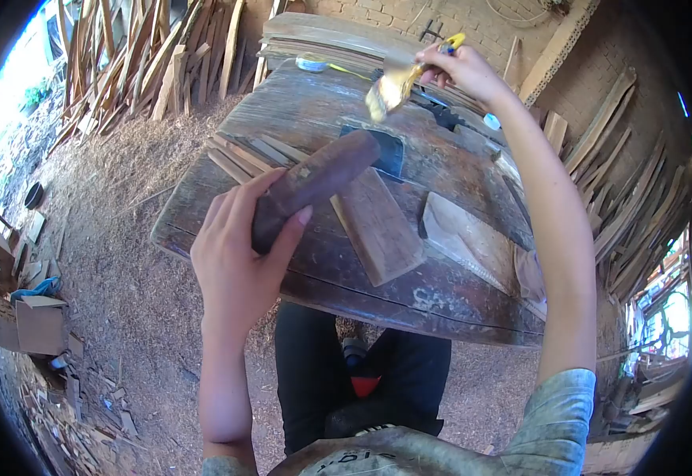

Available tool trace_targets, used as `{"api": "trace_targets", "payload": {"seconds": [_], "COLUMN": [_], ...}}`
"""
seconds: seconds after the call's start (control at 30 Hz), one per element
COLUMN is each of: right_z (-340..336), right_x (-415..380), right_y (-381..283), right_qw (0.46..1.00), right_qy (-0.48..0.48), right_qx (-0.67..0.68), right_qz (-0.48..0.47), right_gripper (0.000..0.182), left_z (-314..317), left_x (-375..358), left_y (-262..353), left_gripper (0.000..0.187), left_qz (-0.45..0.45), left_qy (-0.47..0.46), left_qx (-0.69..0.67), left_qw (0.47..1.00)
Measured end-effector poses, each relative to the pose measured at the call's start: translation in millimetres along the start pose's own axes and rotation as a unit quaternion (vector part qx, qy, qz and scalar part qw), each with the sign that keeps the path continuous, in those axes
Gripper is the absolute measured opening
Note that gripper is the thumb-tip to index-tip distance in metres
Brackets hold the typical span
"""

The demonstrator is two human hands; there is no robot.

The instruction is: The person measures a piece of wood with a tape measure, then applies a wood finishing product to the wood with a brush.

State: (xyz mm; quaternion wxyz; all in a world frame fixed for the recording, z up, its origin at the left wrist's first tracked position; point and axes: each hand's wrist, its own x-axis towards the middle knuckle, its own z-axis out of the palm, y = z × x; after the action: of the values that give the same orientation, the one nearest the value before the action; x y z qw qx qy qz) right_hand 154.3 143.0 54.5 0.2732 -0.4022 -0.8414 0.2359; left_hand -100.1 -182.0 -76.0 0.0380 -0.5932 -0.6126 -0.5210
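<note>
My left hand [239, 246] is wrapped round a dark brown wooden block [326, 170], raised at a slant over the workbench. High over the far side of the bench, my right hand [453, 67] grips a paintbrush [393, 89] with a yellow end on its handle. Its pale bristles point down and left, apart from the block. Below the block lies a flat brown wooden board [379, 230]. Partly behind the block's end is a dark square sheet [385, 152] whose material I cannot make out.
A paler wooden piece [469, 238] and a greyish cloth [530, 275] lie at the right of the workbench [282, 99]. Thin wood strips [235, 159] rest on its left. Planks [330, 36] are stacked behind. Wood offcuts [155, 47] lean at the back left, above shavings [132, 190].
</note>
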Motion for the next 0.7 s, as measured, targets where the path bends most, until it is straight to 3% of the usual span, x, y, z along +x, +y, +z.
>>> {"api": "trace_targets", "payload": {"seconds": [0.07,0.17,0.2,0.3,0.33,0.43,0.7], "right_z": [-3,-33,-45,-63,-61,-48,-19], "right_x": [-10,-12,-16,-28,-35,-44,-44], "right_y": [16,51,47,41,33,17,12], "right_qw": [0.999,0.997,0.980,0.950,0.980,0.997,0.999], "right_qy": [-0.006,0.051,0.084,0.116,0.110,0.050,0.000], "right_qx": [0.044,-0.044,-0.174,-0.290,-0.166,-0.003,0.031], "right_qz": [0.024,0.044,0.037,0.015,-0.013,-0.055,-0.039], "right_gripper": [0.031,0.031,0.031,0.033,0.032,0.031,0.031], "left_z": [-1,0,0,0,1,3,6], "left_x": [-2,-2,-2,-3,-3,-3,-4], "left_y": [3,5,6,10,11,9,9], "left_gripper": [0.044,0.043,0.043,0.043,0.043,0.044,0.045], "left_qz": [-0.014,-0.022,-0.024,-0.028,-0.030,-0.033,-0.050], "left_qy": [-0.008,-0.009,-0.010,-0.014,-0.013,-0.014,-0.023], "left_qx": [-0.001,0.007,0.007,0.011,0.015,0.019,0.030], "left_qw": [1.000,1.000,1.000,0.999,0.999,0.999,0.998]}}
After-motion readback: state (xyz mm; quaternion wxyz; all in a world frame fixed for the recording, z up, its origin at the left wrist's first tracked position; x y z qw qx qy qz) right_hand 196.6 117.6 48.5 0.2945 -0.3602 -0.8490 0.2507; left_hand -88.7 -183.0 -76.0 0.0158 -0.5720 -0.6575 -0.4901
